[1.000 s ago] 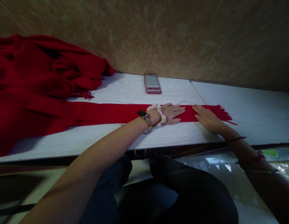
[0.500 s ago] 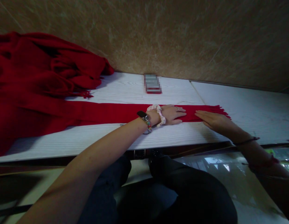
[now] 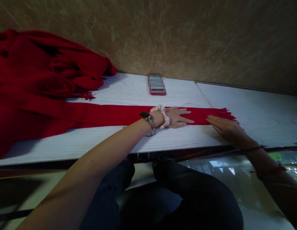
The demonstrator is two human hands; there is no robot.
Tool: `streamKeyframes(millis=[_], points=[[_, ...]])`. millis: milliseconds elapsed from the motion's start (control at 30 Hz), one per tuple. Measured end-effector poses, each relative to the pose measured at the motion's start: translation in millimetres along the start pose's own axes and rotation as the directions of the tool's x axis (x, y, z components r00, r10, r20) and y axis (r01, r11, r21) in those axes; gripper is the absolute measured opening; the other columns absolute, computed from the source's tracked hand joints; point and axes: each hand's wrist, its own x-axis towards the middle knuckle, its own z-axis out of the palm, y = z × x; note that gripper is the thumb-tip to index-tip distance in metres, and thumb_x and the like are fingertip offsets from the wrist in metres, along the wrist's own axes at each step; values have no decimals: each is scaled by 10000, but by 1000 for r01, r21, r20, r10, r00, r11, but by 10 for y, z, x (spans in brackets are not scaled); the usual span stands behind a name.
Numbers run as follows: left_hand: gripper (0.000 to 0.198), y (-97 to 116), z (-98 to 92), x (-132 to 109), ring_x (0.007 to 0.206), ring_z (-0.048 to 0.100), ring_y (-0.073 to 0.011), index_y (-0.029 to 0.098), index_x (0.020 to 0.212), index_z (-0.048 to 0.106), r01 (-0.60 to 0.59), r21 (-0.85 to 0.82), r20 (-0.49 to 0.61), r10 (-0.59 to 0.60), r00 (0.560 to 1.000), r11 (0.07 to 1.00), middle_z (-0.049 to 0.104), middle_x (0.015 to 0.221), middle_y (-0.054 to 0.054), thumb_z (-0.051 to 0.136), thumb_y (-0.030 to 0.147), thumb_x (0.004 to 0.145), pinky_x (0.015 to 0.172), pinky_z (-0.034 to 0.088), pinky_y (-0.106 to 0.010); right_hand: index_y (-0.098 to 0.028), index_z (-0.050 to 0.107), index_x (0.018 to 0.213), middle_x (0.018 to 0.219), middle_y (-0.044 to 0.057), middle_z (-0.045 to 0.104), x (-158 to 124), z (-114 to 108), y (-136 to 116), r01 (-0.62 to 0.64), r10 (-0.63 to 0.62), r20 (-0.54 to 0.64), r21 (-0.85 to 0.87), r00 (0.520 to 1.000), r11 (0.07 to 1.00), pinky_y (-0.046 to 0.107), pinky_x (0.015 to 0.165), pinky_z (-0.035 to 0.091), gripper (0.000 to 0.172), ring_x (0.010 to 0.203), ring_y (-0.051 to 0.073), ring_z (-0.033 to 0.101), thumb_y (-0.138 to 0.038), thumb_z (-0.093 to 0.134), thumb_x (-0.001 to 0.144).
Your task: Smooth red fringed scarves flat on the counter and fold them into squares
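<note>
A red fringed scarf [image 3: 110,115] lies in a long folded strip across the white wood-grain surface, its tassels at the right end. My left hand [image 3: 177,117] rests flat on the strip with fingers spread; a scrunchie and a dark-faced watch circle that wrist. Close to the fringe, my right hand [image 3: 224,127] lies flat on the scarf with its fingers stretched out side by side. Toward the left the strip widens and runs into the loose red cloth there.
A heap of crumpled red cloth [image 3: 67,67] with tassels fills the back left, against the brown marbled wall [image 3: 163,35]. Behind my left hand lies a blurred-out, red-edged rectangular object [image 3: 156,85]. The white surface's [image 3: 129,139] front edge runs just above my legs.
My right hand has slid a little to the right along the scarf, toward the fringe. My left hand stays in place, with its fingers spread wider.
</note>
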Motion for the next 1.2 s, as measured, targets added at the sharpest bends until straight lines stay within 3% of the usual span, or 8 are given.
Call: streamKeyframes(millis=[233, 500, 667, 767, 900, 967, 1067, 1200], points=[[347, 24, -94, -28, 1296, 207, -209, 307, 1259, 445, -27, -74, 35, 30, 999, 997, 293, 1409, 12, 336, 328, 930, 1053, 146, -390, -227, 636, 1045, 1143, 41, 609, -15, -51, 35, -131, 134, -11, 144, 991, 981, 405, 945, 424, 328, 1060, 222, 550, -276, 405, 817], [364, 46, -136, -19, 1314, 172, -203, 333, 1283, 409, 5, -12, 89, -4, 996, 1000, 252, 1426, -10, 327, 347, 929, 1053, 154, -369, -254, 686, 919, 1200, 22, 568, -48, -90, 149, -219, 202, 85, 412, 976, 885, 430, 975, 379, 244, 1135, 232, 486, -329, 505, 774], [428, 13, -23, 38, 1303, 213, -154, 284, 1356, 285, 73, -28, -37, -74, 997, 997, 248, 1428, -11, 272, 337, 931, 1034, 215, -308, -261, 699, 875, 1170, 20, 592, -19, -137, 163, -221, 190, 114, 452, 975, 864, 437, 965, 389, 229, 1101, 244, 517, -355, 532, 751], [434, 24, 49, 69, 1318, 162, -172, 245, 1352, 304, 139, 4, -51, -139, 989, 990, 262, 1422, 3, 255, 318, 927, 1034, 212, -335, -246, 690, 891, 1104, 33, 632, 139, -214, 91, -262, 275, 32, 428, 961, 865, 434, 961, 392, 248, 1053, 237, 554, -361, 509, 767], [436, 51, 86, 89, 1319, 157, -193, 236, 1348, 314, 155, 61, -35, -153, 988, 986, 259, 1422, 11, 247, 304, 923, 1033, 206, -355, -183, 614, 1064, 1093, 80, 633, 507, -165, -93, -406, 467, -170, 298, 868, 864, 430, 936, 410, 348, 1035, 240, 562, -339, 443, 804], [447, 64, 82, 89, 1316, 168, -195, 208, 1352, 306, 176, 75, -41, -173, 984, 982, 242, 1427, -4, 244, 302, 920, 1032, 207, -345, -133, 555, 1145, 1169, 120, 584, 654, -45, -190, -391, 424, -148, 206, 893, 897, 434, 956, 384, 414, 1096, 253, 517, -336, 418, 811], [475, 93, 54, 78, 1315, 173, -188, 154, 1359, 282, 207, 54, -33, -205, 978, 977, 252, 1422, -32, 249, 309, 911, 1035, 199, -328, -78, 462, 1233, 1286, 164, 474, 714, 162, -288, -341, 344, -15, 101, 939, 935, 457, 989, 329, 487, 1199, 270, 411, -342, 334, 845], [524, 144, -3, 56, 1316, 168, -184, 103, 1363, 255, 254, 24, -11, -253, 967, 967, 250, 1420, -67, 271, 339, 896, 1046, 180, -321, -130, 358, 1320, 1375, 124, 368, 546, 307, -200, -378, 378, 65, -3, 924, 926, 508, 991, 292, 518, 1260, 289, 311, -367, 255, 871]])
